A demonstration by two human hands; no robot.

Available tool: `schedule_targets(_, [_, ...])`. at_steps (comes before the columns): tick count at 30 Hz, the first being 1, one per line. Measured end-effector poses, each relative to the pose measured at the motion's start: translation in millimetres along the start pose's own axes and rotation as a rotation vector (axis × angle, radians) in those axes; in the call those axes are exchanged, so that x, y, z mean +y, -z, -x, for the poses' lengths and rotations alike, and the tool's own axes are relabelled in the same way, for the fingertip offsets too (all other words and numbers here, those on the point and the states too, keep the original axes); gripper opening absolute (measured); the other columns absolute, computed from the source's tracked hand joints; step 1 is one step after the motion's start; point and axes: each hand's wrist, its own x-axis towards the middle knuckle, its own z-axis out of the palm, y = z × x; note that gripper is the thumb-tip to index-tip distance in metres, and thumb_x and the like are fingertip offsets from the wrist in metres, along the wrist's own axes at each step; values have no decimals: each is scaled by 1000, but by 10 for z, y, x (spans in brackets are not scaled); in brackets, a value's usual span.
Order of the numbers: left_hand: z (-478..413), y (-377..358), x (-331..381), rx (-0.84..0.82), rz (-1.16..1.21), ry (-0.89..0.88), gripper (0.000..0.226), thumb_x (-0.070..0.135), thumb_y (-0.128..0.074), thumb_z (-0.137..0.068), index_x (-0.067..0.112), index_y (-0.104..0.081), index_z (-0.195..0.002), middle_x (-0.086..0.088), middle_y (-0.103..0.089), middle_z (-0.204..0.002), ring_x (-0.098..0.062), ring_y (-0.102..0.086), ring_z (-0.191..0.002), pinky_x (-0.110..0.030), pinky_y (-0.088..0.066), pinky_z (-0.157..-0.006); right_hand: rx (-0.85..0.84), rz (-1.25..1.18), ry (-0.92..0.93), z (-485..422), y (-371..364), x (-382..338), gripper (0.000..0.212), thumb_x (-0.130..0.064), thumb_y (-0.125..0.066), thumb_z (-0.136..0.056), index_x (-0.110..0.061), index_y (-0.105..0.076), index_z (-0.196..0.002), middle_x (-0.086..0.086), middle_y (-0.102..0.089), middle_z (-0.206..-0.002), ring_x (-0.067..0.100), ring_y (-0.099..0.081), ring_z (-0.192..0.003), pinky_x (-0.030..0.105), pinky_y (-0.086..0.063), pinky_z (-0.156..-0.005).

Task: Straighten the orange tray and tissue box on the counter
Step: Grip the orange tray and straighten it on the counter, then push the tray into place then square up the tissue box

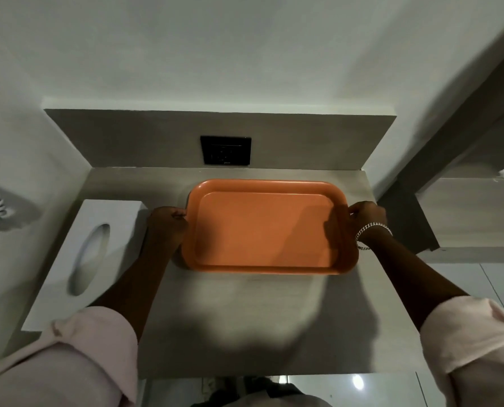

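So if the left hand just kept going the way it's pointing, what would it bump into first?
The left hand grips the left rim of the orange tray and points toward the back of the counter. Ahead is only bare counter, then probably the grey backsplash, left of the black socket.

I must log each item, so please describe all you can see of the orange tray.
The tray is orange, rectangular with rounded corners, a raised rim and a flat, empty floor; it looks like matte plastic. It lies flat on the grey counter, near the back wall, roughly square to it. The left hand grips its left short edge and the right hand its right one. The tissue box lies apart, to the left.
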Motion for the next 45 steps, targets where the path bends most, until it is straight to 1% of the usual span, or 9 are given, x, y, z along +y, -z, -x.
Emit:
schedule_targets(4, [67, 78, 93, -34, -43, -8, 22, -3, -62, -77, -3, -74, -94, -24, -75, -99, -34, -70, -97, -38, -50, -96, 6, -11, -8, -15, -35, 52, 31, -28, -61, -91, -4, -74, -105, 22, -73, -106, 39, -64, -105, 41, -52, -95])
schedule_targets(7, [244, 171, 228, -10, -234, -223, 28, 6, -45, -78, -8, -69, -82, -32, -71, -88, -44, -66, -87, -42, -50, -80, 97, 13, 74, 188, -57, 30, 38, -24, -59, -93, -2, -61, -124, 23, -68, -118, 40, -61, -111, 45, -50, -97])
schedule_targets(10, [651, 108, 188, 8, -380, -517, 46, 16, -40, -87, -12, -59, -118, -36, -62, -120, -50, -58, -115, -57, -46, -101, 231, -13, 444, 729, -220, 48, 38, -23, -53, -92, 1, -60, -121, 26, -65, -115, 44, -60, -106, 47, -48, -92])
schedule_targets(12, [1065, -31, 41, -11, -410, -738, 52, 20, -51, -90, -9, -46, -133, -31, -50, -139, -46, -44, -133, -61, -39, -108, 173, 48, 681, 1170, -439, 104, 46, -28, -50, -91, -3, -56, -130, 21, -61, -125, 40, -55, -116, 45, -42, -101])
schedule_targets(14, [1436, -170, -96, -119, -462, -819, 67, 32, -52, -91, -1, -30, -145, -24, -32, -154, -39, -23, -146, -59, -27, -116, 120, 135, 750, 1506, -696, 166, 59, -36, -50, -91, -12, -43, -144, 15, -49, -145, 33, -42, -135, 47, -30, -114])
schedule_targets(17, [1740, -330, -242, -229, -618, -797, 77, 53, -34, -93, 8, -12, -151, -19, -12, -162, -36, -5, -150, -59, -20, -118, 78, 289, 727, 1785, -995, 219, 75, -50, -46, -92, -17, -20, -155, 8, -16, -163, 27, -14, -151, 50, -10, -121])
schedule_targets(19, [1803, -383, -292, -271, -686, -781, 81, 60, -29, -92, 10, -10, -152, -17, -8, -163, -35, -3, -150, -59, -19, -118, 58, 347, 707, 1841, -1108, 249, 77, -54, -39, -93, -13, -18, -155, 9, -9, -164, 27, -9, -152, 50, -7, -121])
schedule_targets(33, [1562, -504, -282, -322, -735, -718, 86, 67, -28, -89, 14, -5, -152, -14, -2, -164, -32, 0, -151, -55, -15, -119, -48, 388, 659, 1551, -1168, 158, 88, -71, -27, -91, -16, -6, -156, 5, 0, -165, 22, 8, -153, 54, -6, -121])
schedule_targets(45, [1203, -558, -249, -322, -708, -760, 78, 63, -23, -93, 17, -3, -153, -12, -1, -164, -31, 3, -151, -55, -15, -120, -32, 377, 658, 1278, -1214, -28, 87, -70, -27, -92, -15, -6, -156, 5, -1, -166, 23, 6, -153, 52, -1, -122])
